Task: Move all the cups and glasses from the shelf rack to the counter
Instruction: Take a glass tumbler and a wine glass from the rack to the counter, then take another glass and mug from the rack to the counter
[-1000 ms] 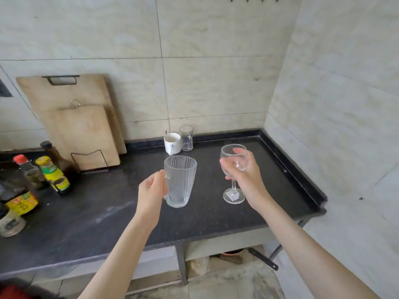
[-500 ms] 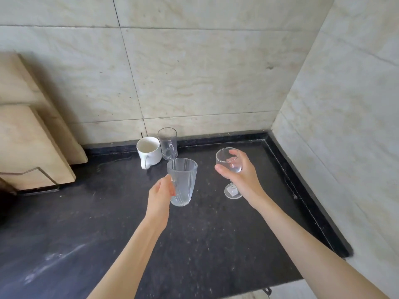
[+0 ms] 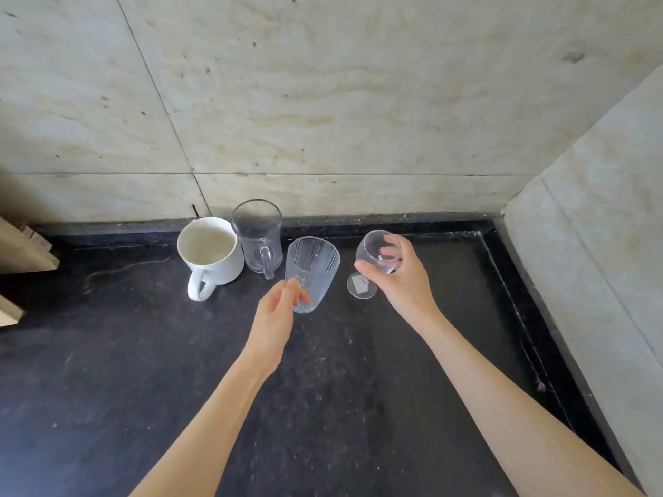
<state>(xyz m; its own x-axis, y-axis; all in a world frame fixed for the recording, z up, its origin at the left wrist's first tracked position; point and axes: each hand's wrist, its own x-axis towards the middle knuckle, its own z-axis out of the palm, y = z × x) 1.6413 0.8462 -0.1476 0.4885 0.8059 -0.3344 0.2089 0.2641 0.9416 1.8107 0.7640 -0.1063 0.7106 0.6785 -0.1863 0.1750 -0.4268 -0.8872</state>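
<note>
My left hand point(image 3: 274, 317) pinches the handle of a ribbed glass mug point(image 3: 315, 265), held upright low over the black counter point(image 3: 107, 353). My right hand point(image 3: 401, 281) wraps the bowl of a wine glass point(image 3: 376, 251), whose round foot point(image 3: 360, 286) is at or just above the counter; I cannot tell if it touches. A white ceramic mug point(image 3: 211, 254) and a clear glass mug point(image 3: 256, 233) stand side by side against the back wall, just left of the ribbed mug. The shelf rack is out of view.
Tiled walls close the counter at the back and on the right, with a raised black lip point(image 3: 516, 281) along both. Wooden cutting boards point(image 3: 21, 252) lean at the far left edge.
Both hands have carried their glasses forward and down toward the back corner, close to the two standing mugs. The view has moved in; the bottles at the left are out of frame.
</note>
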